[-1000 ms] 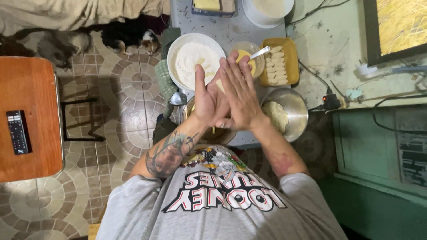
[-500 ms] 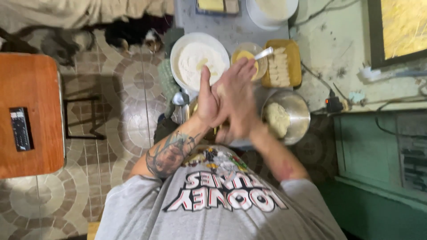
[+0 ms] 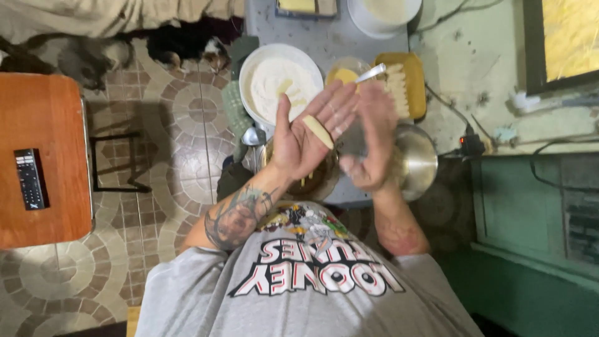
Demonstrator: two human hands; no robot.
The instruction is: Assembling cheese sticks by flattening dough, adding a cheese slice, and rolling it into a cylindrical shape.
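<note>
A person's palms, pressed together and rubbing half a second earlier, have now parted above a crowded grey worktable [image 3: 324,43]: the left hand [image 3: 306,134] lies open, fingers spread wide, with a pale finger-shaped roll of dough [image 3: 318,131] resting across the palm, while the right hand [image 3: 371,140] (blurred by motion) hovers just beside it, open and holding nothing. The parting suggests the rolling of this piece is about finished. Beneath the hands sit a steel bowl [image 3: 418,162] and, farther off, a white bowl of flour [image 3: 277,78]; a yellow tray [image 3: 417,84] already carries a row of similar rolls, with a small yellow dip bowl [image 3: 343,73] between.
</note>
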